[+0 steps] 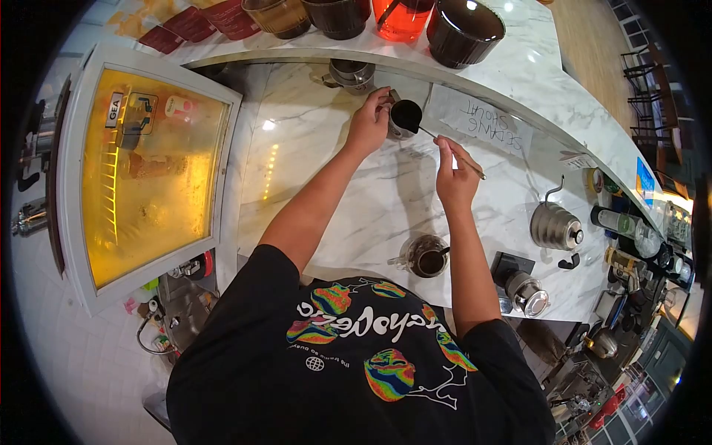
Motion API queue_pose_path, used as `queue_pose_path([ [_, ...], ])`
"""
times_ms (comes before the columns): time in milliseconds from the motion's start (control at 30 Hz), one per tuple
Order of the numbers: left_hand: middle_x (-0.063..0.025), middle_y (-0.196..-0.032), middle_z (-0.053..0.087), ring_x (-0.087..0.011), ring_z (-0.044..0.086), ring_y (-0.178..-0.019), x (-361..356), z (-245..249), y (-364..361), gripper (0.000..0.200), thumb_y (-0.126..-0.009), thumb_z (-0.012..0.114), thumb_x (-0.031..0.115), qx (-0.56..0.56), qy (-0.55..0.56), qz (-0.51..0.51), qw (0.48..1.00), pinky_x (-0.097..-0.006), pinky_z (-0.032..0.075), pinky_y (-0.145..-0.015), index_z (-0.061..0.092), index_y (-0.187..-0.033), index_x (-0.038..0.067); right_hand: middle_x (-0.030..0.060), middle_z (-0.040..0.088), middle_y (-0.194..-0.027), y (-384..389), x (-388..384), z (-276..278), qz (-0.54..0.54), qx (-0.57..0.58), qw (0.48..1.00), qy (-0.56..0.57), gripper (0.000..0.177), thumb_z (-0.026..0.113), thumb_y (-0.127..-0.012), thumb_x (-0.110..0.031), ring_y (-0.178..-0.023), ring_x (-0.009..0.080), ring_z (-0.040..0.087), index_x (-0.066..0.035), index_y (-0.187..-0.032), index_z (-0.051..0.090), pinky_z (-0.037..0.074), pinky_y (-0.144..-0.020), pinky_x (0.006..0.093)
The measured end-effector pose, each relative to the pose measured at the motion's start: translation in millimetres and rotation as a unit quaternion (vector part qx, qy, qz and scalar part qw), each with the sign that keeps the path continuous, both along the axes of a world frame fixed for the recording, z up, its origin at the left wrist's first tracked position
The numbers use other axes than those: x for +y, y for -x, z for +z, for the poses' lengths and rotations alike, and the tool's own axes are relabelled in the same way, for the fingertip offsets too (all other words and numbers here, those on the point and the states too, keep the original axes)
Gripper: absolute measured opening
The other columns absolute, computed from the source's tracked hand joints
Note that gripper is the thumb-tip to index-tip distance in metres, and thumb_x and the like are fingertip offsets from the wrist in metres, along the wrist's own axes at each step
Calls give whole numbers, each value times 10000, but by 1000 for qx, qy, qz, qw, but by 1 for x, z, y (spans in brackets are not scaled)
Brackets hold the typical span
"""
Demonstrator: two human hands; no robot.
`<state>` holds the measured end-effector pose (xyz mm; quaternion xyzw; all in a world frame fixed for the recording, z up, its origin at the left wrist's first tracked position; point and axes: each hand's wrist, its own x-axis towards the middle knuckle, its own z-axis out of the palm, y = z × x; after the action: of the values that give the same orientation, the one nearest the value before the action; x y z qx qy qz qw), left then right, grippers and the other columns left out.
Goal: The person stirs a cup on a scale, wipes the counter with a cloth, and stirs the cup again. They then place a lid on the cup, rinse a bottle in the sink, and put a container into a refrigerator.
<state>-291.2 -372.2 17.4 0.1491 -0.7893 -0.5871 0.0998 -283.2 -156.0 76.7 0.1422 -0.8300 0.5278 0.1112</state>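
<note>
My left hand grips the side of a small steel pitcher that stands on the marble counter. My right hand pinches a long thin spoon whose far end reaches into the pitcher's dark contents. Nearer to me, beside my right forearm, stands a glass cup of dark liquid with a spoon in it.
A steel gooseneck kettle and a small metal jar stand at the right. Another metal cup sits behind the pitcher. Dark bowls and a red jug line the raised ledge. A lit yellow display case fills the left.
</note>
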Motion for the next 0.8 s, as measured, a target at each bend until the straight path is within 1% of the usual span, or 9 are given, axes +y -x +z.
queue_pose_path([
  [100,-143,-1323,686,-246,680,-1156,-4,-20,8,440,-1020,549,13,69,-123,21,990,-345,526,-1006,537,-1450,104,113,787,-974,6,-12,-10,-9,36,999,5,122,721,-989,-119,-887,276,734,-27,-998,801,574,-800,349],
  [200,-132,-1365,657,-223,652,-1175,-8,-27,-5,459,-1005,554,-15,21,-140,56,988,-330,509,-1024,542,-1449,98,117,776,-938,14,-23,-18,-4,87,996,0,110,717,-986,-107,-858,289,722,-25,-992,790,567,-784,360],
  [267,-127,-1357,663,-213,664,-1131,-11,-47,-13,481,-988,570,-20,5,-110,49,993,-332,518,-1007,538,-1454,91,117,765,-905,17,-29,-20,-3,104,994,-13,98,714,-983,-95,-838,297,711,-25,-992,782,562,-772,368],
  [367,-118,-1361,666,-201,679,-1083,-11,-49,-21,524,-961,606,-13,-13,-73,21,997,-337,530,-984,528,-1470,86,103,787,-982,20,-35,-24,4,116,992,-45,139,688,-1025,-140,-902,256,731,-36,-1023,782,572,-787,352],
  [467,-110,-1371,668,-194,691,-1043,-8,-37,-20,571,-936,639,0,-18,-46,8,999,-343,541,-965,520,-1486,96,111,751,-864,24,-44,-22,-11,102,994,-28,86,725,-977,-98,-822,300,701,-32,-985,780,553,-753,379],
  [500,-107,-1374,669,-193,694,-1029,-8,-33,-18,586,-928,648,4,-18,-37,9,999,-345,544,-958,518,-1491,100,111,752,-864,26,-46,-21,-14,99,995,-21,86,729,-975,-101,-823,298,702,-33,-980,781,555,-754,379],
  [600,-106,-1387,666,-194,698,-1013,-9,-21,-11,610,-919,659,8,-22,-27,6,999,-344,548,-953,510,-1503,104,111,757,-869,31,-52,-21,-21,94,995,-9,83,740,-970,-106,-829,291,707,-35,-967,783,559,-755,377],
  [667,-99,-1418,640,-196,676,-1059,-9,-13,-7,614,-941,650,-7,-37,-30,2,999,-353,536,-982,486,-1521,108,112,763,-880,37,-55,-21,-21,100,995,-12,81,745,-967,-106,-836,285,714,-35,-964,784,563,-756,373],
  [800,-97,-1434,628,-201,668,-1077,-14,-20,-3,620,-956,648,-7,-44,-26,-3,999,-358,528,-1001,467,-1538,106,118,774,-915,41,-61,-24,-1,86,996,29,106,739,-977,-123,-850,285,730,-26,-976,782,570,-757,364],
])
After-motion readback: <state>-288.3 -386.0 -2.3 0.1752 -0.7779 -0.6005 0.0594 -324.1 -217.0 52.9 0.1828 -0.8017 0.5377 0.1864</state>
